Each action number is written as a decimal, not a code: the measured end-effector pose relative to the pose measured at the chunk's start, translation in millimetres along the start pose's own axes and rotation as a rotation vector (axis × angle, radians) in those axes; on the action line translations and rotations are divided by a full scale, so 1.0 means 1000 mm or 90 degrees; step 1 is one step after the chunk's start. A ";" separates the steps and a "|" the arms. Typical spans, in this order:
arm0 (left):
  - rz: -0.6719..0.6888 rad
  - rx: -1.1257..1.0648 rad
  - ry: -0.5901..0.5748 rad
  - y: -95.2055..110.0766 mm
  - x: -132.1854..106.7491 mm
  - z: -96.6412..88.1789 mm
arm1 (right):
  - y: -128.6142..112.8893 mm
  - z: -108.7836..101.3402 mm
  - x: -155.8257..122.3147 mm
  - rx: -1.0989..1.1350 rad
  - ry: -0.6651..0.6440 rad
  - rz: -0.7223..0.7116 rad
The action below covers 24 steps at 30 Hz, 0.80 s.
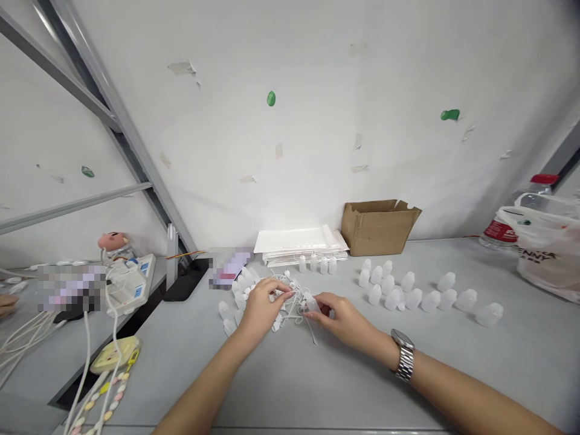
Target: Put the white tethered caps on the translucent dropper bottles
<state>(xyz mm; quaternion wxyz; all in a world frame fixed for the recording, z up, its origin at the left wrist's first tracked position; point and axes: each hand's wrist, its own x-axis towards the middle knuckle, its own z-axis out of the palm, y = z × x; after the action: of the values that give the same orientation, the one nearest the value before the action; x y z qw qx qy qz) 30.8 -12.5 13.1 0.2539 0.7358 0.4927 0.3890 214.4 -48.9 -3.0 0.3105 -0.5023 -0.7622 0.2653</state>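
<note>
In the head view, grips a translucent white piece (311,302) between thumb and fingertips of the right hand (341,316), below the centre of the frame. Holds the left hand (263,305) just beside it, at a heap of white cables (295,308), with thumb and forefinger close together; cannot tell whether pinching a cable. Shows similar white pieces (430,301) at right on the grey counter (290,380), and behind, white envelopes (299,244) beside a cardboard box (378,232).
</note>
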 end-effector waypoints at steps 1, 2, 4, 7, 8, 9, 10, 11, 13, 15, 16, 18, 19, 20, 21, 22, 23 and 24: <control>0.008 -0.012 -0.005 0.001 -0.001 0.000 | 0.001 0.000 0.000 -0.002 -0.001 0.000; 0.015 -0.023 -0.013 0.002 -0.002 0.000 | 0.001 0.001 0.000 -0.004 0.000 0.002; 0.030 -0.045 -0.032 0.004 -0.003 0.000 | 0.003 0.001 0.000 -0.007 0.001 0.004; 0.055 -0.065 -0.079 0.008 -0.006 -0.001 | 0.006 0.003 0.001 -0.011 0.007 0.011; 0.061 -0.067 -0.097 0.009 -0.007 -0.001 | 0.006 0.003 0.001 -0.013 0.012 0.012; 0.065 -0.066 -0.114 0.009 -0.008 -0.001 | 0.007 0.003 0.001 -0.014 0.016 0.013; 0.065 -0.064 -0.126 0.010 -0.008 -0.001 | 0.007 0.003 0.001 -0.016 0.020 0.014; 0.060 -0.062 -0.131 0.010 -0.009 0.000 | 0.007 0.003 0.001 -0.017 0.021 0.014; 0.040 -0.063 -0.123 0.009 -0.009 0.000 | 0.006 0.003 0.001 -0.017 0.017 0.013; 0.012 -0.065 -0.102 0.008 -0.008 0.001 | 0.006 0.002 0.001 -0.017 0.007 0.014; -0.003 -0.066 -0.089 0.007 -0.007 0.000 | 0.005 0.002 0.000 -0.016 0.003 0.013; -0.027 -0.065 -0.068 0.006 -0.006 0.000 | 0.004 0.002 0.000 -0.015 -0.006 0.009; -0.035 -0.065 -0.060 0.006 -0.006 -0.001 | 0.004 0.002 0.000 -0.015 -0.010 0.007; -0.038 -0.065 -0.059 0.006 -0.006 -0.001 | 0.004 0.002 0.000 -0.014 -0.012 0.006; -0.036 -0.066 -0.063 0.007 -0.006 -0.002 | 0.004 0.002 0.000 -0.013 -0.013 0.004; -0.029 -0.068 -0.072 0.007 -0.006 -0.002 | 0.004 0.002 -0.001 -0.012 -0.013 0.004; -0.020 -0.068 -0.083 0.008 -0.007 -0.002 | 0.004 0.002 0.000 -0.009 -0.010 0.004; -0.009 -0.066 -0.096 0.009 -0.007 -0.002 | 0.004 0.002 0.000 -0.007 -0.004 0.006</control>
<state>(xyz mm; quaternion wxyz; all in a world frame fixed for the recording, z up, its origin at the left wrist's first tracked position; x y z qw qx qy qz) 31.7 -22.8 18.5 0.3310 0.7453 0.4567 0.3554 215.1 -48.1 -6.9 0.3042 -0.5065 -0.7624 0.2641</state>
